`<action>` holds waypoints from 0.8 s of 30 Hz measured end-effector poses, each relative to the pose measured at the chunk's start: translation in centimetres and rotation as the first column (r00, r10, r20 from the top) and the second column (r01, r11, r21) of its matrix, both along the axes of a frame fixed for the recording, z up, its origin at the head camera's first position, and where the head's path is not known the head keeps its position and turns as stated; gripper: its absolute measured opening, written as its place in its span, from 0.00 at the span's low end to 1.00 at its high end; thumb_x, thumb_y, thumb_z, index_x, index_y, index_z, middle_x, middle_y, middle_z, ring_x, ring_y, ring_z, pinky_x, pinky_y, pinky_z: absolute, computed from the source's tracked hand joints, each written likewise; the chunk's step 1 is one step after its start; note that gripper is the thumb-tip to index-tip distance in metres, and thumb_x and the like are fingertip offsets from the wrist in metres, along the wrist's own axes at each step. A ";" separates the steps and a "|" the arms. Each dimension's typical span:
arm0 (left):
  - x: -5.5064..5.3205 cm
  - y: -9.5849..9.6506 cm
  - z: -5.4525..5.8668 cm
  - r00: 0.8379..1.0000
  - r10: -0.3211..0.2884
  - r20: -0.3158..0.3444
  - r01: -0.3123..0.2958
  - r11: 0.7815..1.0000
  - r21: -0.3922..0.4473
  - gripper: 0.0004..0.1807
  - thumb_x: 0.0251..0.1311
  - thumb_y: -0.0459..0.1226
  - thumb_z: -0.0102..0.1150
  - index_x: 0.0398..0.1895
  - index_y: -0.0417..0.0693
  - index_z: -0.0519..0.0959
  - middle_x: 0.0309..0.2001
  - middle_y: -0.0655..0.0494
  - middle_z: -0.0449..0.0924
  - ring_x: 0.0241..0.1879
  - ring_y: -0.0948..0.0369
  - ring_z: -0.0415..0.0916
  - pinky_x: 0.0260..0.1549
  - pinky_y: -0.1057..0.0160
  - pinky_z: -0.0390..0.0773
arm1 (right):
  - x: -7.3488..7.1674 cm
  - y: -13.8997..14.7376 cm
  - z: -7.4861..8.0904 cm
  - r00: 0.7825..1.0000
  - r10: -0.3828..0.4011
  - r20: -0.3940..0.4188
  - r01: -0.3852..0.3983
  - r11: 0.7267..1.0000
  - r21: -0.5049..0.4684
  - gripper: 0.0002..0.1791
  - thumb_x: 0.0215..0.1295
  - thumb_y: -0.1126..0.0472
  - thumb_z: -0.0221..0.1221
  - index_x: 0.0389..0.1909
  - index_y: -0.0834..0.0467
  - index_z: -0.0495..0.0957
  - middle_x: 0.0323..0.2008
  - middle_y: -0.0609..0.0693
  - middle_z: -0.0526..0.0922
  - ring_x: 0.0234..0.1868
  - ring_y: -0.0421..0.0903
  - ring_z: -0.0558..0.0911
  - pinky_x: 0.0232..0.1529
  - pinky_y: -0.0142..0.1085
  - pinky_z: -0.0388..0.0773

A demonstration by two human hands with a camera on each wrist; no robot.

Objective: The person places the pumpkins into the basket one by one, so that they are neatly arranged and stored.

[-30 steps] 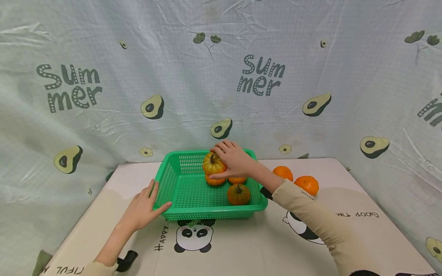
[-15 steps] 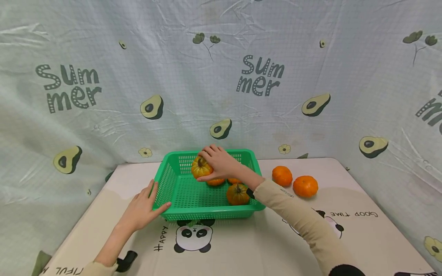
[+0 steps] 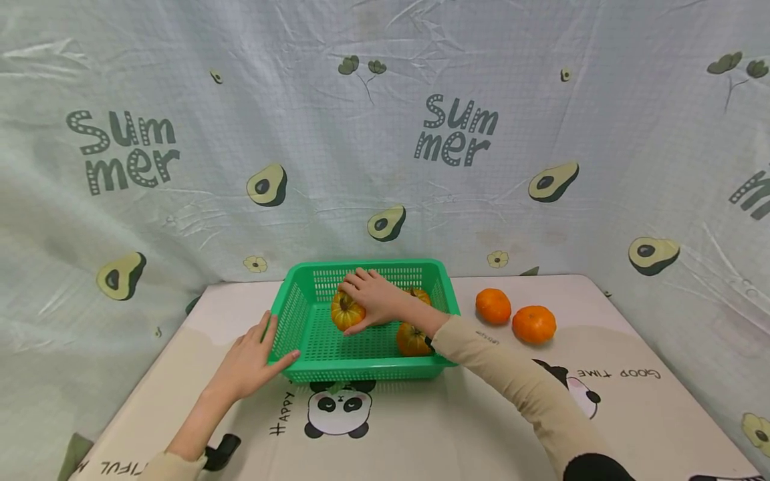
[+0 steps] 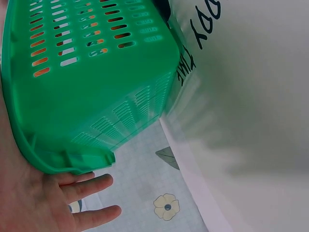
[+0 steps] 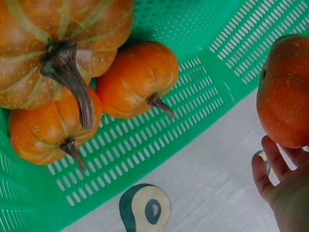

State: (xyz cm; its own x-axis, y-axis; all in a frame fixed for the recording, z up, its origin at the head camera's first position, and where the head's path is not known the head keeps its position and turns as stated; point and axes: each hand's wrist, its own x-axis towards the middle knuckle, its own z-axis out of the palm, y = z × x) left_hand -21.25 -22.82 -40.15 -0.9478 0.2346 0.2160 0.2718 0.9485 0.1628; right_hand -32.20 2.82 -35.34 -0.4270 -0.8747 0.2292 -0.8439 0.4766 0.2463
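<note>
My right hand (image 3: 381, 300) grips a small yellow-orange pumpkin (image 3: 347, 312) inside the green plastic basket (image 3: 367, 365), left of the other pumpkins. The right wrist view shows the held pumpkin (image 5: 285, 92) with my fingertips along its lower side. My left hand (image 3: 245, 364) lies at the basket's front left corner, thumb spread over the rim and the other fingers extended along the left side. Two pumpkins show at the basket's right, one in front (image 3: 412, 339) and one behind (image 3: 420, 295). A third (image 5: 53, 125) is covered by my right hand in the head view.
Two orange mandarin-like fruits (image 3: 493, 306) (image 3: 534, 325) lie on the table right of the basket. The table (image 3: 409, 434) has a panda-printed cover. An avocado-printed curtain (image 3: 325, 133) hangs right behind the basket.
My right hand has carried the pumpkin leftward, away from above another pumpkin, then lowered it into the basket. The left hand has stayed at the basket's corner.
</note>
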 end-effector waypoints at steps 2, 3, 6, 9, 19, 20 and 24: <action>0.0 0.1 0.0 1.000 0.000 -0.002 0.000 1.000 0.000 0.49 0.56 0.61 0.44 0.65 0.28 0.51 0.66 0.31 0.48 0.60 0.37 0.57 0.53 0.41 0.63 | 0.1 -0.1 -0.3 1.000 0.012 -0.020 -0.012 1.000 0.029 0.45 0.42 0.27 0.54 0.55 0.54 0.66 0.51 0.49 0.69 0.47 0.46 0.65 0.45 0.38 0.65; 0.0 0.1 0.0 1.000 0.002 -0.003 -0.002 1.000 0.000 0.49 0.56 0.61 0.44 0.65 0.28 0.51 0.66 0.31 0.48 0.60 0.37 0.57 0.53 0.41 0.63 | 0.1 -0.2 -0.3 1.000 0.019 -0.026 -0.017 0.999 0.042 0.45 0.42 0.27 0.54 0.55 0.54 0.66 0.51 0.49 0.69 0.47 0.46 0.65 0.45 0.38 0.66; 0.0 0.1 0.1 1.000 0.002 -0.009 -0.002 1.000 0.002 0.48 0.56 0.61 0.44 0.65 0.28 0.51 0.66 0.31 0.48 0.60 0.37 0.57 0.53 0.41 0.63 | 0.3 -0.3 -0.6 0.999 0.027 -0.034 -0.024 0.996 0.085 0.45 0.42 0.26 0.53 0.56 0.53 0.65 0.52 0.48 0.69 0.47 0.46 0.65 0.45 0.37 0.66; 0.0 0.2 0.1 1.000 0.006 -0.011 -0.006 1.000 0.001 0.48 0.56 0.61 0.44 0.65 0.29 0.51 0.66 0.31 0.48 0.60 0.37 0.57 0.53 0.41 0.63 | 0.4 -0.4 -0.7 0.999 0.022 -0.023 -0.019 0.992 0.127 0.45 0.43 0.26 0.53 0.57 0.52 0.65 0.52 0.48 0.69 0.47 0.46 0.65 0.46 0.38 0.66; 0.0 0.2 0.2 1.000 0.004 -0.011 -0.004 1.000 0.001 0.48 0.56 0.60 0.44 0.65 0.29 0.51 0.66 0.31 0.48 0.60 0.37 0.57 0.54 0.42 0.63 | 0.0 -0.1 -1.8 1.000 -0.003 0.009 0.001 0.967 0.253 0.45 0.43 0.26 0.52 0.59 0.50 0.64 0.53 0.45 0.71 0.47 0.44 0.66 0.47 0.39 0.68; 0.0 0.2 0.2 1.000 0.004 -0.010 -0.004 1.000 0.002 0.48 0.56 0.60 0.44 0.65 0.29 0.51 0.66 0.31 0.48 0.60 0.37 0.57 0.54 0.42 0.63 | -0.1 0.0 -1.9 1.000 -0.003 0.010 0.001 0.965 0.262 0.44 0.43 0.26 0.52 0.58 0.50 0.65 0.52 0.45 0.71 0.46 0.44 0.66 0.47 0.40 0.68; 0.0 0.1 0.2 1.000 0.003 -0.007 -0.003 1.000 0.002 0.48 0.56 0.61 0.44 0.65 0.29 0.51 0.66 0.31 0.48 0.60 0.37 0.57 0.54 0.42 0.63 | -0.3 0.1 -2.2 1.000 -0.006 0.003 0.005 0.957 0.290 0.43 0.42 0.26 0.54 0.57 0.48 0.65 0.50 0.43 0.72 0.44 0.43 0.65 0.46 0.39 0.67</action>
State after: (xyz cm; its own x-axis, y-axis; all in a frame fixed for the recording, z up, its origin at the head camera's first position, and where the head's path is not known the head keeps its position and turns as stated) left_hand -21.23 -22.67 -39.95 -0.9471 0.2311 0.2229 0.2699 0.9490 0.1630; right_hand -32.47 2.95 -37.54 -0.4323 -0.9010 -0.0352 -0.8426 0.3898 0.3716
